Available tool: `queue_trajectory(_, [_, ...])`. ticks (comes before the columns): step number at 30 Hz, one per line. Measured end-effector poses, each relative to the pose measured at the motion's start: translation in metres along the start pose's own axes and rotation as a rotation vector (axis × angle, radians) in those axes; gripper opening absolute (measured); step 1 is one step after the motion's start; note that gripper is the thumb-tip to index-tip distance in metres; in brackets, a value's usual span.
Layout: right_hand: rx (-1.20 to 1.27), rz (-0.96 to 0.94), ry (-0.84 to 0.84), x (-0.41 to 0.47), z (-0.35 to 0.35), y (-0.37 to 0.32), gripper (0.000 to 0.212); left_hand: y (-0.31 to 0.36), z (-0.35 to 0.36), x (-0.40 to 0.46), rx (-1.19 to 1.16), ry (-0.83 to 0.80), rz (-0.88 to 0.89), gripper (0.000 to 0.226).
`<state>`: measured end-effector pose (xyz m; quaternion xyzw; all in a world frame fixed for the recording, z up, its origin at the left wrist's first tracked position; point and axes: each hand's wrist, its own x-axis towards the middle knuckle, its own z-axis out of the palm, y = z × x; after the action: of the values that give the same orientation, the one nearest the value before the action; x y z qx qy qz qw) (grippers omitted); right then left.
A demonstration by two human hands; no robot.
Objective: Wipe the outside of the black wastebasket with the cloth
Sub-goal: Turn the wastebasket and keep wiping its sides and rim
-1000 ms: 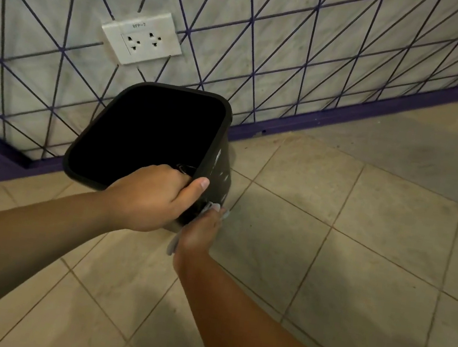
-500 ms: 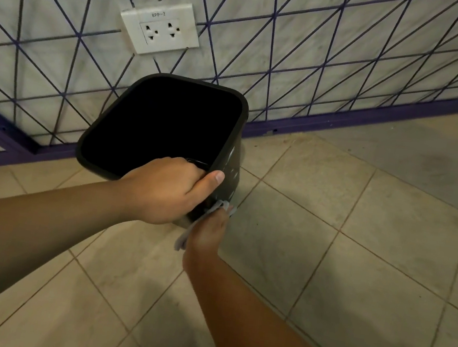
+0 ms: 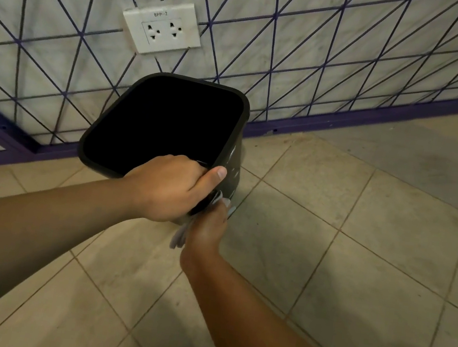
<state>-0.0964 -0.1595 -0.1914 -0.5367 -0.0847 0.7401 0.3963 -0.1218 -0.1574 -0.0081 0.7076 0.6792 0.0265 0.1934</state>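
The black wastebasket [image 3: 236,156] is tilted toward me, its dark open mouth facing up and left, near the wall. My left hand [image 3: 172,189] grips its near rim, fingers curled inside and thumb on the outer wall. Just below it my right hand [image 3: 208,226] holds a pale cloth [image 3: 181,232] against the basket's near outer side. Most of the cloth is hidden between my hand and the basket; a loose end hangs below my wrist.
Beige floor tiles [image 3: 358,250] spread to the right and toward me. The marble wall with purple lines carries a white socket plate [image 3: 161,27] above the basket. A purple skirting [image 3: 346,122] runs along the wall's foot.
The basket and both hands have kept their grip while the view shifted slightly; my right hand with the cloth has slid a little along the basket's near side.
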Motion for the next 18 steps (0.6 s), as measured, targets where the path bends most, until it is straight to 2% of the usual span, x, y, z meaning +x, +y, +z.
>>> queue_trajectory(2, [0.039, 0.009, 0.053, 0.007, 0.001, -0.004, 0.111, 0.002, 0.0, 0.0, 0.015, 0.009, -0.018, 0.066])
queue_trajectory(4, [0.067, 0.045, 0.077, 0.013, 0.004, -0.011, 0.123, 0.004, 0.0, 0.001, 0.021, 0.021, -0.039, 0.066])
queue_trajectory(9, [-0.059, -0.01, 0.002, -0.005, 0.001, -0.006, 0.127, 0.002, 0.001, 0.003, 0.017, 0.04, -0.063, 0.072])
queue_trajectory(11, [-0.094, 0.003, 0.017, 0.004, -0.003, -0.016, 0.113, 0.004, 0.002, 0.006, 0.008, 0.047, -0.065, 0.073])
queue_trajectory(13, [-0.05, 0.035, 0.046, 0.015, -0.007, -0.031, 0.081, 0.007, 0.003, 0.01, 0.004, 0.053, -0.071, 0.074])
queue_trajectory(14, [-0.035, 0.039, 0.054, 0.018, -0.008, -0.035, 0.071, 0.009, 0.003, 0.012, 0.009, 0.06, -0.077, 0.074])
queue_trajectory(15, [-0.051, 0.037, 0.035, 0.015, -0.005, -0.036, 0.07, 0.009, 0.003, 0.013, 0.015, 0.067, -0.082, 0.073])
queue_trajectory(16, [-0.061, 0.031, 0.013, 0.01, -0.003, -0.034, 0.079, 0.01, 0.003, 0.013, 0.017, 0.07, -0.087, 0.073])
queue_trajectory(18, [-0.068, -0.007, 0.016, 0.004, 0.001, -0.023, 0.109, 0.01, 0.003, 0.013, 0.013, 0.069, -0.092, 0.072])
